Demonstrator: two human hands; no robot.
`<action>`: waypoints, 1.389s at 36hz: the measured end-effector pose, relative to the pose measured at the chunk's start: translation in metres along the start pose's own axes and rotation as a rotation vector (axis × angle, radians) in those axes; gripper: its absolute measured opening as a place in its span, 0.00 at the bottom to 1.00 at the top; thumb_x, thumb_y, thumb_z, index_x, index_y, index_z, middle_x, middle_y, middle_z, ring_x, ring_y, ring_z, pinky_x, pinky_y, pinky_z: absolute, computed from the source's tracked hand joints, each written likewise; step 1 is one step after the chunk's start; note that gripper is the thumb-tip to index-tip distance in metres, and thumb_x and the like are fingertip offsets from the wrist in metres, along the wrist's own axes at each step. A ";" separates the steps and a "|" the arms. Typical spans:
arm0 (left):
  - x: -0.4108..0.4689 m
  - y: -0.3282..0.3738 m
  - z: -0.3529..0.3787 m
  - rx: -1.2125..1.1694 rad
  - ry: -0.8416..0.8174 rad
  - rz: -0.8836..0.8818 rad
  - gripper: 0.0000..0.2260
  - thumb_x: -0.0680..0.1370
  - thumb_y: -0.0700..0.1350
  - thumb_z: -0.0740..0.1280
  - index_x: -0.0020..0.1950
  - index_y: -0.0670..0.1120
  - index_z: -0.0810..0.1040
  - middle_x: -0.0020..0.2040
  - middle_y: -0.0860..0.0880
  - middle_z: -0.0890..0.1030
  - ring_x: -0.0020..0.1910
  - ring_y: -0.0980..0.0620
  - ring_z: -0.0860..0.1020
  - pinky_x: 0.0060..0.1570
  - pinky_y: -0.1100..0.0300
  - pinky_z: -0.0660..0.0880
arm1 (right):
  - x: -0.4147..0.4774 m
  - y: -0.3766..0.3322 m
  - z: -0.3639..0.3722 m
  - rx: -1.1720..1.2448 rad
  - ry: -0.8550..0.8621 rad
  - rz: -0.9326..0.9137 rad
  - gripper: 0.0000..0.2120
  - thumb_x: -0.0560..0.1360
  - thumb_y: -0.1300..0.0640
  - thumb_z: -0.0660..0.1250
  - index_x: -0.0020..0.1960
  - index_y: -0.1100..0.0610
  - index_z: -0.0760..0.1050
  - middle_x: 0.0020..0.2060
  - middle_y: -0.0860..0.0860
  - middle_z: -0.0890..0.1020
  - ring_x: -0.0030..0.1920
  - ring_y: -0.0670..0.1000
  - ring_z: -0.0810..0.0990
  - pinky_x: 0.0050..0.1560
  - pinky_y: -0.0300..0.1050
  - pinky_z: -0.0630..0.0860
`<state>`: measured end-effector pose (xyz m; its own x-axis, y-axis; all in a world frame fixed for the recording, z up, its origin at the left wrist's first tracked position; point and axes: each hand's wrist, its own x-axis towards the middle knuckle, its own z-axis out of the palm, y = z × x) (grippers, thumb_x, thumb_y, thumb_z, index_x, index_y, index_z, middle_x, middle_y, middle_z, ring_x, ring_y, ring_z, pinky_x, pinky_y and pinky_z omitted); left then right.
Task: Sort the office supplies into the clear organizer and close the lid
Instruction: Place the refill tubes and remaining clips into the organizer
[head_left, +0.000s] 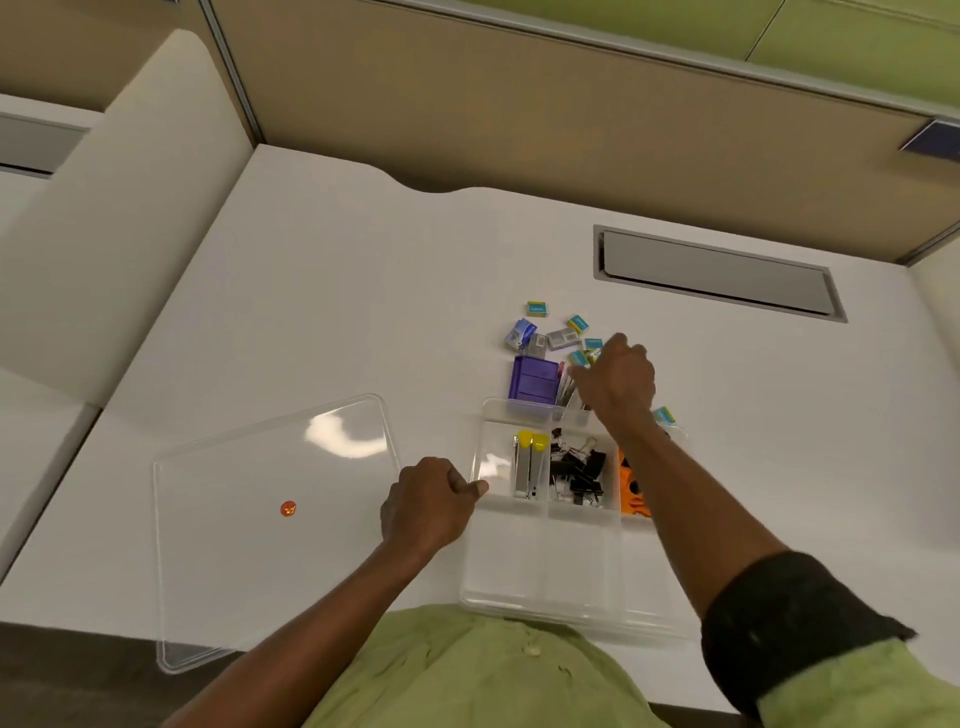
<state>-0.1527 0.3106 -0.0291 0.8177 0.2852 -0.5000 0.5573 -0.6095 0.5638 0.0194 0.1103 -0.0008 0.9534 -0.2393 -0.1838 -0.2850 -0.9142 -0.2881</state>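
Observation:
The clear organizer (470, 566) lies on the white desk in front of me. Its compartments hold two yellow-capped staplers (530, 467), several black binder clips (576, 470) and an orange item (631, 486). A purple box (535, 379) stands at its far edge. Beyond it lie several small staple boxes (537, 308). My right hand (618, 382) reaches over the organizer's far edge with fingers curled among those small items; what it holds is hidden. My left hand (428, 501) rests with curled fingers at the organizer's left wall, thumb touching the rim. The clear lid (234, 519) lies flat on the left.
A grey recessed cable flap (717, 273) is set in the desk at the back right. A padded partition wall (519, 104) runs behind the desk. A small orange sticker (288, 508) sits on the lid. One teal staple box (664, 414) lies right of my right wrist.

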 end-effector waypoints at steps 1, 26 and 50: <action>0.000 0.000 0.000 0.000 0.001 -0.006 0.15 0.73 0.62 0.73 0.39 0.52 0.80 0.38 0.57 0.82 0.42 0.53 0.81 0.46 0.53 0.80 | 0.007 0.003 0.001 -0.024 -0.049 0.036 0.29 0.73 0.48 0.76 0.65 0.64 0.70 0.59 0.63 0.78 0.59 0.63 0.79 0.52 0.52 0.77; 0.011 -0.014 -0.006 -0.134 -0.072 -0.072 0.21 0.63 0.70 0.77 0.35 0.53 0.81 0.32 0.57 0.84 0.34 0.56 0.84 0.43 0.51 0.84 | -0.105 -0.041 -0.005 0.145 -0.227 -0.326 0.10 0.75 0.57 0.76 0.55 0.57 0.82 0.41 0.47 0.86 0.37 0.40 0.81 0.38 0.32 0.75; 0.018 -0.014 -0.017 -0.188 -0.165 -0.147 0.29 0.59 0.69 0.79 0.37 0.42 0.84 0.31 0.48 0.85 0.34 0.48 0.85 0.44 0.46 0.85 | -0.012 -0.007 0.002 0.095 0.100 -0.069 0.10 0.78 0.54 0.71 0.55 0.57 0.82 0.53 0.56 0.85 0.53 0.57 0.83 0.47 0.45 0.74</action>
<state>-0.1431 0.3368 -0.0350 0.7001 0.2267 -0.6772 0.6978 -0.4182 0.5815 0.0098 0.1202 0.0009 0.9749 -0.2123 -0.0675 -0.2218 -0.8958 -0.3852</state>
